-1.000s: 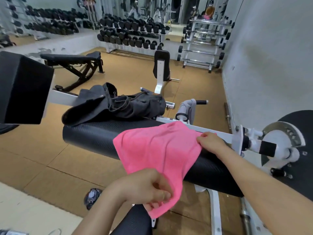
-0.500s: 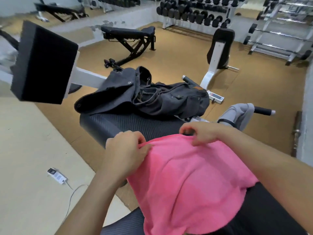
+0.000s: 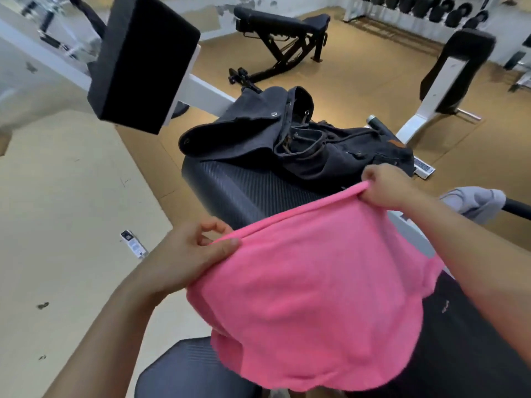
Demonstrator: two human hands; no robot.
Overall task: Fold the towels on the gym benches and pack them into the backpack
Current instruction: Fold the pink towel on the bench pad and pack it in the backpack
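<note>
Both hands — left hand (image 3: 184,254), right hand (image 3: 388,186) — now pinch the pink towel (image 3: 316,297) along its doubled top edge, lifted off the surface (image 3: 244,191): first fold made, backpack (image 3: 301,145) open.

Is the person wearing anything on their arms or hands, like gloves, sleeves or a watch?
No. Both forearms are bare as far as the picture shows, with no sleeve edge in view. The left hand and right hand have no gloves, and no watch, band or ring shows on the wrists or on the fingers that can be seen. Nails look short and unpainted.
</note>
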